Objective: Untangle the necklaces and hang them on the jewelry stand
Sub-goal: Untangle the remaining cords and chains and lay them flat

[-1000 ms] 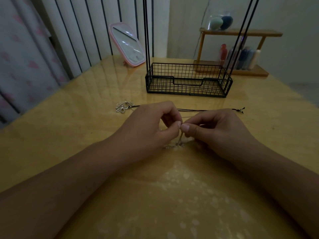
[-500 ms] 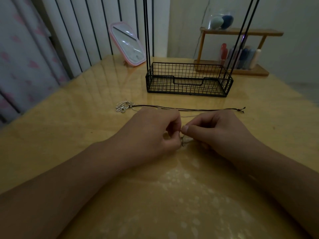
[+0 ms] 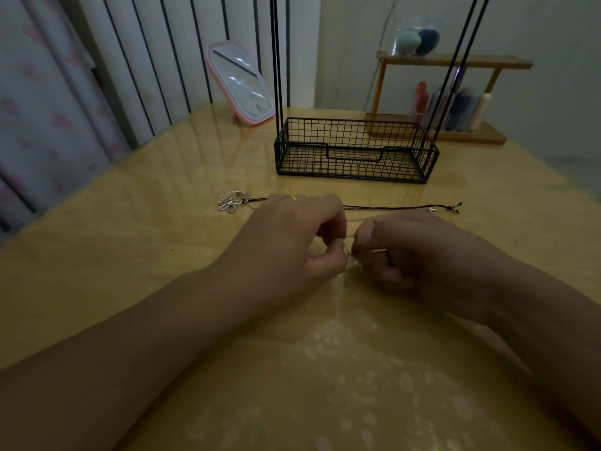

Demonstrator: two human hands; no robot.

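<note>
Plenty of bare tabletop (image 3: 113,271) toward near and left edges. Jewelry stand (image 3: 356,151) behind, well apart from hands. Left hand (image 3: 286,245) and right hand (image 3: 419,252) curled, pinching thin chain (image 3: 347,252). Black cord necklace (image 3: 390,208) just beyond knuckles, silver pendant (image 3: 234,200) leftward.

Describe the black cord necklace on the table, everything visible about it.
The black cord necklace is a thin dark cord lying flat on the glossy yellow table, stretched nearly straight from left to right, in front of the black wire basket. At its left end sits a silvery looped pendant, flower-like in outline; at its right end are small knots and a pale bead or clasp. Its middle stretch is hidden behind the left hand. Whether that hand touches it cannot be told.
</note>
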